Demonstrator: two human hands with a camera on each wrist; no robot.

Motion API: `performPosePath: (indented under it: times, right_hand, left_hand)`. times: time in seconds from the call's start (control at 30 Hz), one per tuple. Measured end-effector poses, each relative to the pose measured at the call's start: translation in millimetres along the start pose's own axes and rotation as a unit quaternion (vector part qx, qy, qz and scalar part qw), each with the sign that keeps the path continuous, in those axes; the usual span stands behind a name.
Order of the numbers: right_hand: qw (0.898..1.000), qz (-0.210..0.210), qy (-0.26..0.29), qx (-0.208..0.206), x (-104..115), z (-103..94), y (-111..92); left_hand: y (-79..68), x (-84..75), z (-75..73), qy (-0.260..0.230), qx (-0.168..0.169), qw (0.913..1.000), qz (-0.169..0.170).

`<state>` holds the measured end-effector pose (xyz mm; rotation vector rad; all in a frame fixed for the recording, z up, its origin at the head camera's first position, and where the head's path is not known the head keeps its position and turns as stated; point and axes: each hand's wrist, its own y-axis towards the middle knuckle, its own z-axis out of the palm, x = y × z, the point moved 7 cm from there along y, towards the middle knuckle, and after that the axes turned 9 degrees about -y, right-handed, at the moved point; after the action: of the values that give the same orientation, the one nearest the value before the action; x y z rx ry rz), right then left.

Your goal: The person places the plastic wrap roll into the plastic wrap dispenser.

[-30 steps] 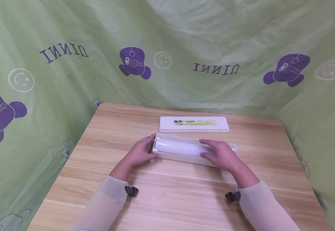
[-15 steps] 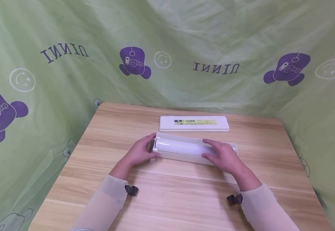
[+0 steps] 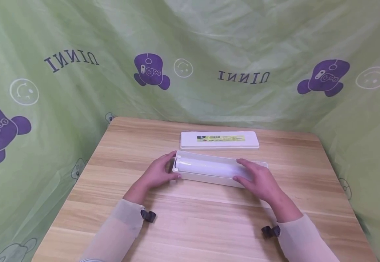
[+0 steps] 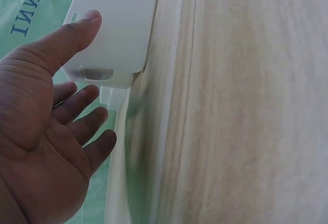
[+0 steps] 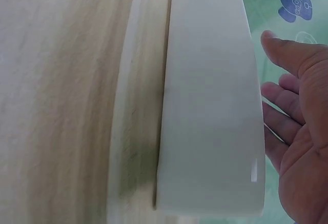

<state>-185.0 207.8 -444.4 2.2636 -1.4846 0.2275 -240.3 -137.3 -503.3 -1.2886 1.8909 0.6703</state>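
Note:
In the head view a long, narrow white box (image 3: 206, 178) stands uncovered at the middle of the wooden table. Lengthwise inside it lies a smooth, shiny white roll (image 3: 203, 166) that looks like cling film. My left hand (image 3: 157, 174) holds the box's left end, thumb on the front wall and index finger at the back corner; the left wrist view shows the thumb against the wall. My right hand (image 3: 260, 181) hovers over the right part of the box with thumb and fingers spread, covering the roll's right end. In the right wrist view its fingers (image 5: 281, 121) are relaxed beside the upper edge.
Behind the box lies a flat white lid (image 3: 222, 144) with a yellow-green label, nearly parallel to it. The wooden table (image 3: 190, 225) reaches back to a green patterned curtain (image 3: 203, 102), which also hangs at both sides.
My right hand has slid a little to the right along the box, uncovering more of the roll. The left hand, box and lid stay in place.

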Motion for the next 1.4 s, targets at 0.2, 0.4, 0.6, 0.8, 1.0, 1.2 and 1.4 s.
performPosePath:
  times: [0.2,0.4,0.6,0.8,1.0,1.2,1.4]
  right_hand:
    - [1.000,0.028,-0.007,0.000,-6.3,-5.3,-9.1]
    - [0.998,0.057,-0.008,0.000,-15.7,-6.8,-17.0]
    - [0.997,0.076,-0.005,-0.002,-25.1,-5.8,-23.4]
    - [0.997,0.081,-0.006,-0.002,-31.1,-6.6,-27.3]
    - [0.997,0.083,-0.002,-0.003,-37.3,-7.2,-30.0]
    - [0.996,0.083,0.003,-0.010,-42.8,-7.4,-32.4]
    - [0.996,0.094,0.008,-0.003,-48.8,-6.6,-34.4]
  left_hand:
    - [-0.3,-0.6,-0.2,0.001,-0.001,1.0000,0.000]
    - [-0.7,-1.2,-0.3,0.002,-0.002,1.0000,-0.006]
    - [-1.5,-1.8,-1.0,-0.002,-0.003,1.0000,-0.008]
    - [-2.2,-3.0,-1.2,-0.008,-0.002,0.9999,-0.008]
    - [-1.6,-2.8,-1.0,-0.011,0.000,0.9999,-0.008]
    - [-1.3,-2.2,-1.0,-0.010,0.001,0.9999,-0.008]
    - [-1.1,-2.1,-1.2,-0.004,0.000,1.0000,-0.008]
